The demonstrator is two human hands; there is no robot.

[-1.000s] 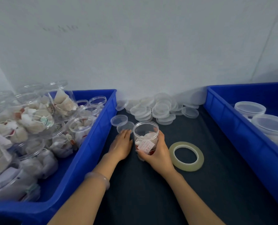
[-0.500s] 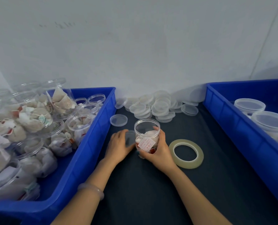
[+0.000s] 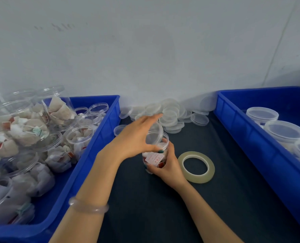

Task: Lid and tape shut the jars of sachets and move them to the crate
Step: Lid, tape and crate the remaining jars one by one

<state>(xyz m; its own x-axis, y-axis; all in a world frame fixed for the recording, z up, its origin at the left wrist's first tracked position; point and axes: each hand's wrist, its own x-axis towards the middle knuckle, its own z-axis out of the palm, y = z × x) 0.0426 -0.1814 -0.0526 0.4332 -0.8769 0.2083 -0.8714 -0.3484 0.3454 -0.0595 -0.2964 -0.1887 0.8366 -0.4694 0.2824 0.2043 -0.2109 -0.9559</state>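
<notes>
Centrally, a sachet-filled jar (image 3: 154,158) — clear lid (image 3: 155,135) aslant at its mouth

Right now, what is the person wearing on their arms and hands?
No sleeves and no gloves. The left wrist has a pale, see-through bangle. The nails on the left hand and right hand are painted dark green.

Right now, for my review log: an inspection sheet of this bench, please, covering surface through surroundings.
Surface: dark matte tabletop.
Job's things: clear plastic jar of sachets, unlidded; round clear lid tilted above it; translucent tape ring to its right; left blue crate, open jars; right blue crate, lidded jars.
Clutter: pile of loose clear lids at the back.
Fingers: left hand pinches the lid; right hand grips the jar.
Cables: nothing seen.
Surroundings: plain pale wall.
</notes>
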